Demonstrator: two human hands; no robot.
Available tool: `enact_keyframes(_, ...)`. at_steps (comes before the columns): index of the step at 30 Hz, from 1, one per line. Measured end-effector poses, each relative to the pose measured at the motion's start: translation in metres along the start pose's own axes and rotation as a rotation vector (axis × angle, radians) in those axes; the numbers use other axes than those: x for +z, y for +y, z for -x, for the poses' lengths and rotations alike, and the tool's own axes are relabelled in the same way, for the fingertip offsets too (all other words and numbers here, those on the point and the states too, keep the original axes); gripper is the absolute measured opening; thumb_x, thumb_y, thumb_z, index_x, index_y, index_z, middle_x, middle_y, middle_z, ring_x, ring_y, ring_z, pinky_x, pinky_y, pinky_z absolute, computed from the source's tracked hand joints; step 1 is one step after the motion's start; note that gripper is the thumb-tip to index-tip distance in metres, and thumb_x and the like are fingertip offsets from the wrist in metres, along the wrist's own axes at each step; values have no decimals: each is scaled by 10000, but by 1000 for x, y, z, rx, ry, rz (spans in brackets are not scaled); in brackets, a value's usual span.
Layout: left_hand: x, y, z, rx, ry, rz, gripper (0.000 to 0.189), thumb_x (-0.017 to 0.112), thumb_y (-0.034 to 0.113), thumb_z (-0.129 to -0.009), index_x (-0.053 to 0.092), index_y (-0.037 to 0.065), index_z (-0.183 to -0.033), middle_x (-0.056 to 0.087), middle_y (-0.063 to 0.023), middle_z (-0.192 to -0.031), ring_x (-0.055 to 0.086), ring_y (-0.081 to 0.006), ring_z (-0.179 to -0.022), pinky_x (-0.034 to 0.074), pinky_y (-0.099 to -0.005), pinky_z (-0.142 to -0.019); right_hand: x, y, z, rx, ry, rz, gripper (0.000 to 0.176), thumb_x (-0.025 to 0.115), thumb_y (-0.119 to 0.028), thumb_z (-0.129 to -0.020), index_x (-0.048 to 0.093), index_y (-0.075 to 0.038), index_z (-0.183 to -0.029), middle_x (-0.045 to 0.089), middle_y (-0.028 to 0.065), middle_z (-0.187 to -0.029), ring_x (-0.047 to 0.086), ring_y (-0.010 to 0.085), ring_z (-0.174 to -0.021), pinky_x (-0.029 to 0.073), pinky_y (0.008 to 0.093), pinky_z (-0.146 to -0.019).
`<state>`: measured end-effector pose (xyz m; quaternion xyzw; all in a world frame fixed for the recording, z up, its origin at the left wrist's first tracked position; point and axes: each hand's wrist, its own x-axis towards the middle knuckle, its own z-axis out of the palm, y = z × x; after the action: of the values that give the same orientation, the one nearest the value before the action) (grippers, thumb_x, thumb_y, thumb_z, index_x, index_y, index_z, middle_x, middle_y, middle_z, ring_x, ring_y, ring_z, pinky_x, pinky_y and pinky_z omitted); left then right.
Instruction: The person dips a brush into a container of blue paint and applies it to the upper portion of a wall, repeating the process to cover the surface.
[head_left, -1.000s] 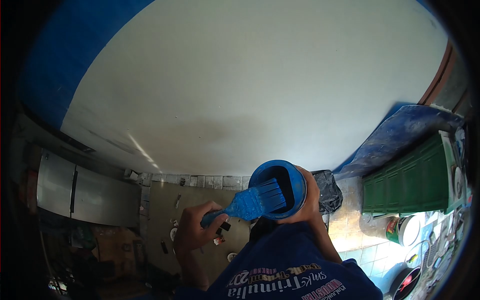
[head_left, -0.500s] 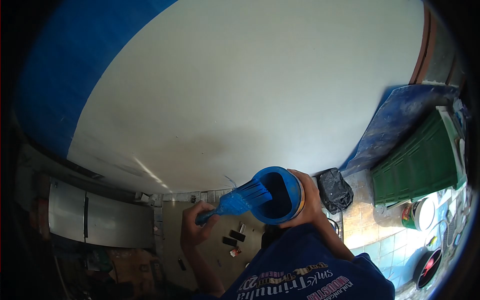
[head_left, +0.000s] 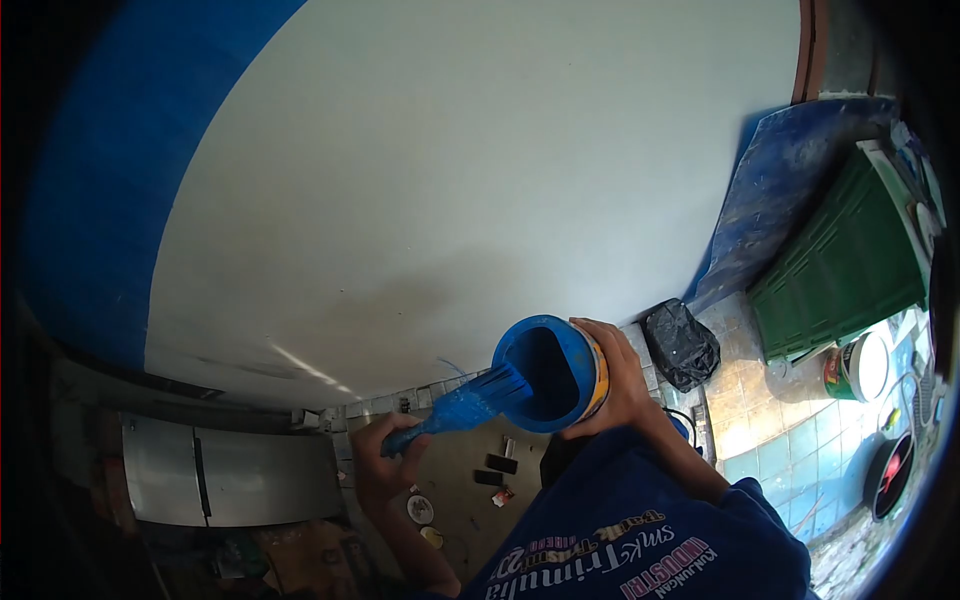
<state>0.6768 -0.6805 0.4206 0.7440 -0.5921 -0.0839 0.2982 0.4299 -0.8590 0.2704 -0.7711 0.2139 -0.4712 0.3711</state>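
Observation:
My left hand (head_left: 385, 455) is closed around the handle of a blue-stained paintbrush (head_left: 455, 408). The brush points right, its bristles coated in blue paint and lying at the left inner rim of a paint can (head_left: 590, 375). Blue paint covers the can's rim and inside, and part of an orange-yellow label shows on its side. My right hand (head_left: 620, 385) grips the can from the right, tilting its mouth toward the camera. How much paint is inside is too dark to tell.
Ahead stands a pale wall (head_left: 450, 180) with a blue painted area (head_left: 130, 180) on its left. A black plastic bag (head_left: 680, 345), a green ribbed panel (head_left: 845, 260) and a white-lidded bucket (head_left: 860, 368) are on the right. A metal cabinet (head_left: 265, 478) lies at lower left.
The view has shifted, so the wall and floor objects appear displaced. The brush bristles have moved toward the can's left rim. Both hands keep their holds.

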Motion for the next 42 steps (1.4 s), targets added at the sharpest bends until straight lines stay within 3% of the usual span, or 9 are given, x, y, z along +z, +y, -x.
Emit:
enact_keyframes(1,1,2,-3,90,-5,-45,219,774,171,-772,652,2,-838,650,-94,-701,640,-158,-631,484,-273,-604,-1,-1,0,11,3,11,1139,911,-459,-463,399,-23,-1382,510,212,-1327,505,396,-1231,398,488,-1035)
enact_keyframes(5,4,-5,-9,125,67,-14,208,777,157,-768,654,5,-839,656,-109,-700,649,-178,-630,487,-279,-603,0,1,1,13,36,-6,1114,914,-465,-464,425,-5,-1352,541,213,-1285,542,394,-1188,432,487,-1006)
enact_keyframes(7,10,-6,-9,41,-64,31,243,791,175,-759,657,-4,-852,666,-117,-738,652,-206,-671,499,-308,-648,-1,0,-2,3,41,11,1103,915,-465,-464,432,-3,-1342,549,214,-1273,550,395,-1176,442,487,-996)
enact_keyframes(10,14,-8,-16,-3,-28,79,229,787,163,-764,662,-11,-844,676,-127,-746,666,-199,-681,506,-296,-648,-3,-1,-7,15,71,47,1075,920,-449,-468,445,-4,-1324,559,208,-1253,561,391,-1157,460,483,-974)
enact_keyframes(12,21,-13,-22,37,-11,66,231,791,161,-763,665,-14,-845,677,-130,-750,669,-203,-684,505,-298,-651,-2,3,-9,89,60,12,1081,926,-454,-460,448,-5,-1319,565,199,-1235,565,385,-1146,463,482,-970)
enact_keyframes(22,19,-11,-47,137,-4,68,222,763,186,-813,668,-2,-883,697,-147,-804,698,-262,-736,525,-325,-696,3,25,-37,36,73,30,1099,933,-525,-437,472,-1,-1286,589,185,-1175,617,343,-1086,491,451,-942)
enact_keyframes(32,6,-31,-81,96,-7,220,198,763,143,-837,683,-17,-923,717,-118,-843,701,-183,-817,545,-304,-766,10,13,-84,-54,137,-144,1116,957,-462,-461,426,65,-1289,636,182,-1148,666,289,-1049,525,397,-926)
enact_keyframes(36,4,-42,-94,168,-23,347,222,740,141,-863,693,-13,-1015,718,-107,-896,688,-158,-869,539,-288,-770,15,10,-97,-74,177,-149,1109,952,-462,-467,423,60,-1290,641,178,-1132,669,285,-1042,526,391,-929)
enact_keyframes(42,1,-63,-103,20,-236,827,291,680,74,-900,646,-66,-1153,708,-130,-916,645,-124,-781,504,-249,-641,22,-10,-111,-75,226,-169,1047,942,-390,-478,432,35,-1288,644,170,-1128,671,264,-1030,528,380,-927)
